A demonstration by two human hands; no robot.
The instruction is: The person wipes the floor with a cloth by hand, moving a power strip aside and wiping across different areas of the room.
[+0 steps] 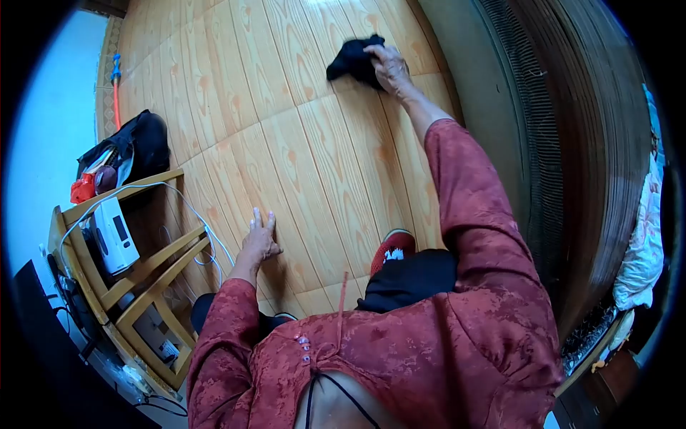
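My right hand [389, 69] reaches far out over the wood-patterned floor [300, 143], its fingers closed on a crumpled black cloth [354, 61]. The cloth lies against the floor tiles, and part of it is hidden under the hand. Closer to my body, my left hand [261, 243] has its fingers stretched out and holds nothing. It is low over the floor, beside the wooden stand; whether it touches the tiles I cannot tell. One red shoe [393, 249] shows below my right arm.
At left stands a wooden frame [153, 307] holding a white box-shaped device [114, 236], with a white cable [193, 207] trailing down. Behind it sits a filled black bag [146, 143]. An orange pole [116, 100] leans near the wall. A bed-like piece of furniture [493, 143] borders the right side.
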